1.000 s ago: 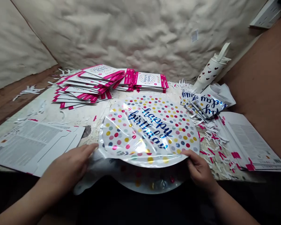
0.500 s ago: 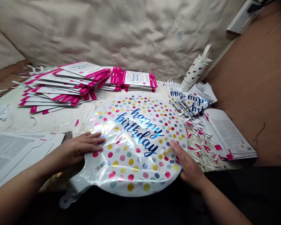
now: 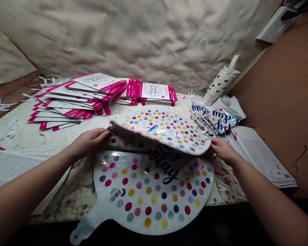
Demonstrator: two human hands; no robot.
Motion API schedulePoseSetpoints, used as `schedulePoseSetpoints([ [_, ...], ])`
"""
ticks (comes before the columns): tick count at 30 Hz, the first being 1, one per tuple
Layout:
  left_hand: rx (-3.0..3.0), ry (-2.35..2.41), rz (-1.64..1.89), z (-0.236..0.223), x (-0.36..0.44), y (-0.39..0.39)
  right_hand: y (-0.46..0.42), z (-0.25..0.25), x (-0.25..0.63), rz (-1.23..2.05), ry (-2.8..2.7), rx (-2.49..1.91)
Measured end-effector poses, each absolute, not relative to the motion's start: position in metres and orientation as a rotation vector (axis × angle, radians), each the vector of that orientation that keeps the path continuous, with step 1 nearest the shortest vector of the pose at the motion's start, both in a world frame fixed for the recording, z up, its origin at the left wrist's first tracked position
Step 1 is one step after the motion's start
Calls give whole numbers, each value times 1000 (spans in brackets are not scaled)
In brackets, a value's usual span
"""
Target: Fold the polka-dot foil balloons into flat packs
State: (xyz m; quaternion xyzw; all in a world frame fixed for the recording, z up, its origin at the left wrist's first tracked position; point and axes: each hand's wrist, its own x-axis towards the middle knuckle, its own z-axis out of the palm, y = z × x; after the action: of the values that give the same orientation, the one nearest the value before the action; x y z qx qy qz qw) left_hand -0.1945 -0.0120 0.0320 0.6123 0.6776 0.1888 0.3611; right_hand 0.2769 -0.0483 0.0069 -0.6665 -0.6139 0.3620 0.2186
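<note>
A flat white foil balloon [image 3: 154, 208] with coloured dots, dark script lettering and a barcode lies over the table's front edge, its narrow tail pointing to the near left. Across its middle the foil is raised in a fold that overhangs the near half and hides part of the lettering. My left hand [image 3: 96, 136] is closed on the left end of this fold, fingers pinched together. At the right end my right hand [image 3: 222, 148] grips the foil edge between thumb and fingers. Whether a second balloon lies beneath cannot be made out.
Behind on the left is a pile of pink-edged printed cards [image 3: 77, 99], with a neater stack [image 3: 157, 92] beside it. A heart-patterned tumbler [image 3: 220, 85], folded foil pieces [image 3: 218, 119] and paper shreds stand right. Printed sheets [image 3: 264, 153] lie at right, others [image 3: 20, 171] at left.
Both hands lay flat on the smooth balloon; now they pinch its sides and have lifted the foil into a fold across the middle. The view has shifted slightly.
</note>
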Motion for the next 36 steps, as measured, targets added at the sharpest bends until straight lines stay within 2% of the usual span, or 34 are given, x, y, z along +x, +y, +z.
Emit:
schedulePoseSetpoints([
  [4, 1926, 2025, 183, 30, -179, 7, -11, 0, 267, 821, -1687, -2002],
  [6, 2091, 2099, 228, 25, -169, -1, -3, -3, 266, 733, -1707, -2070],
  [8, 2370, 1947, 277, 17, -159, -19, 2, -3, 268, 663, -1723, -2147],
  [10, 2534, 1661, 151, 9, -151, -40, 5, 4, 266, 578, -1716, -2241],
  [13, 2504, 1506, -79, -2, -147, -63, 0, 20, 234, 199, -1754, -2353],
  [15, 2513, 1528, -100, -8, -148, -69, -12, 26, 185, -35, -1929, -2229],
  [16, 2526, 1541, -91, -10, -149, -70, -20, 26, 155, 9, -2077, -2081],
  [20, 2563, 1603, -55, -16, -153, -68, -52, 9, 60, 536, -2611, -1401],
  [23, 2569, 1618, -73, -17, -156, -66, -67, -6, 83, 672, -2630, -1429],
  [25, 2536, 1613, -116, -13, -155, -64, -78, -10, 140, 609, -2504, -1741],
  [28, 2481, 1645, -143, -4, -140, -62, -104, -9, 222, 206, -2084, -2372],
  [31, 2557, 1637, -45, 5, -101, -63, -128, -9, 237, -61, -2176, -2210],
  [33, 2578, 1556, -68, 7, -71, -66, -135, -10, 215, -48, -2298, -2044],
  [36, 2508, 1514, -196, 4, -41, -72, -128, -12, 182, 15, -2166, -2167],
])
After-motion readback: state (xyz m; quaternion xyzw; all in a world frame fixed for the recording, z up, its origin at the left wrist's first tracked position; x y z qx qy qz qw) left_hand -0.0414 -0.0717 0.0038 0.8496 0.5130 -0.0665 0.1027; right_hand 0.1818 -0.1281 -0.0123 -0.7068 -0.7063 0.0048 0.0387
